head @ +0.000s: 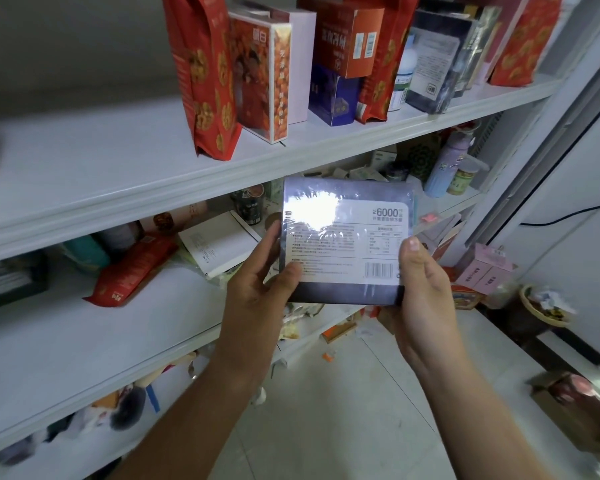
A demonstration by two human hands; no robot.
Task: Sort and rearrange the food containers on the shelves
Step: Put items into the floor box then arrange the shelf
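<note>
A white shelving unit (pixel 101 174) filled the left and middle of the view, its boards running back to the right, with pale floor tiles (pixel 343 410) below on the right. On the upper shelf, packages stood upright in a row: a tall red patterned bag (pixel 205 74) at the near end, then a red and orange carton (pixel 264 81), a blue box (pixel 331 95) with a red box (pixel 347 36) leaning on top of it, a white bottle (pixel 404 74) and a dark wrapped box (pixel 433 64). The middle shelf (pixel 66 341) was untidy, with a red packet (pixel 132 268) lying flat, a white box (pixel 219 247) lying tilted beside it, and a pale-blue bottle (pixel 442 168) standing further back to the right.

The task's thing, a flat dark box in shiny plastic wrap (pixel 347 244), was off the shelves, held in the air in front of the middle shelf with its printed white label facing the camera. Both hands gripped it by its lower corners. The left hand (pixel 257 289) clamped the lower left corner, with its thumb on the label face and another finger (pixel 272 237) lying up the left edge. The right hand (pixel 426 299) clamped the lower right corner with its thumb (pixel 411 247) pressed on the face. The other fingers of both hands were hidden behind the box. A barcode (pixel 378 270) sat on the label just beside the right thumb.
</note>
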